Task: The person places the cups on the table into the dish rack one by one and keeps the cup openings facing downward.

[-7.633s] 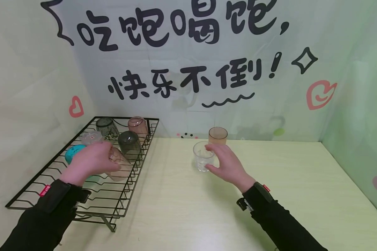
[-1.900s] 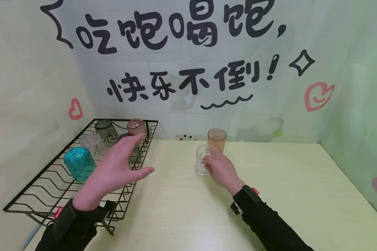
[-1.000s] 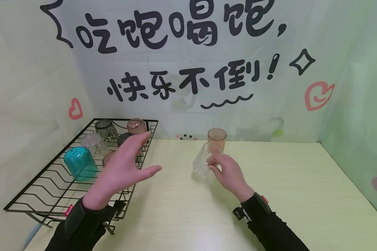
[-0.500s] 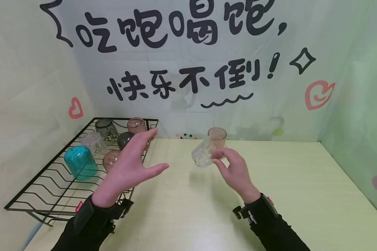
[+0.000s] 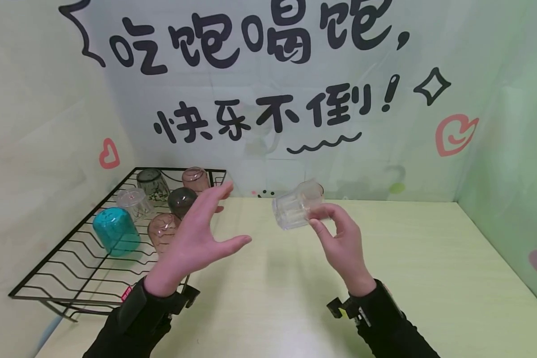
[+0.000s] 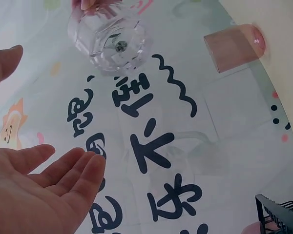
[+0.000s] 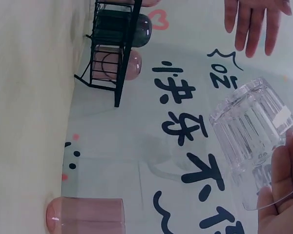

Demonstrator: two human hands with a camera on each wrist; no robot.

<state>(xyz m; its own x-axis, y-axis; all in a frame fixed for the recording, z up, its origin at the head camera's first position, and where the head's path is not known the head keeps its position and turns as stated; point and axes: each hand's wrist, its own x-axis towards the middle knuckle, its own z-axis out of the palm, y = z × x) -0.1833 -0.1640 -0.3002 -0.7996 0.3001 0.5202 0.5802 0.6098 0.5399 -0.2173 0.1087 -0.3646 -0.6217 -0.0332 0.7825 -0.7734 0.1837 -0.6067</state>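
Right hand (image 5: 342,243) pinches a clear ribbed glass (image 5: 295,209) by its rim end, thumb and fingertips curled round it, glass tipped on its side in the air above the table (image 5: 407,268), base pointing toward the left hand (image 5: 197,238). Left hand is empty, palm facing the glass, fingers straight and spread wide, thumb out, close to the glass but not touching. In the left wrist view the thick base of the glass (image 6: 110,41) faces the open palm (image 6: 34,195).

Judgement on the step: looks like a hand-over of the glass toward the left side. To do it well, the left palm should wrap the ribbed wall before the right fingers let go; the grip is only at the rim, so a slip seems the main risk. Keep it over the table, low.

Materials: glass is transparent, heavy-bottomed, with vertical facets along the wall (image 7: 254,136), smooth rim, probably slick. An orange-pink tumbler (image 5: 315,190) stands upright on the table right behind the held glass, partly hidden by it. Black wire rack (image 5: 71,278) at the left edge has wavy rungs and thin legs; on it, upside down, a teal cup (image 5: 115,231), a pinkish cup (image 5: 163,229), a dark smoky cup (image 5: 181,200), a clear cup (image 5: 134,201), another dark cup (image 5: 151,183) and a rose cup (image 5: 195,179). Table is pale yellow-green wood-grain, matte. Backdrop is printed cloth or film with black characters, slightly creased.
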